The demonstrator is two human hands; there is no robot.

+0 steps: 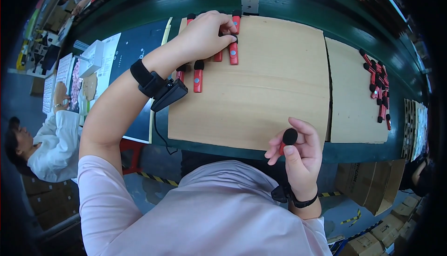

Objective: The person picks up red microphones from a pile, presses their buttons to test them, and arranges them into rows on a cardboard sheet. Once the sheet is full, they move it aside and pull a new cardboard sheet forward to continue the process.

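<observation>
My left hand [205,35] reaches to the far left of the cardboard sheet [260,97]. Its thumb and finger close round the black foam head of a small red microphone [233,56], which lies flat with a round button facing up. Beside it lie more of the same kind: one [236,22] beyond the fingertips, another [198,80] nearer me, and several partly hidden under the hand and wrist. My right hand [305,160], close to my body at the near edge, holds another small red microphone [290,137] with its black foam head upward; the fingers hide most of its body.
A heap of red microphones [379,86] lies on a second cardboard sheet [349,102] at the right. Left are a dark blue board [135,65], a white box [93,58] and a seated person in white [53,139]. An open carton [368,184] stands on the floor at right.
</observation>
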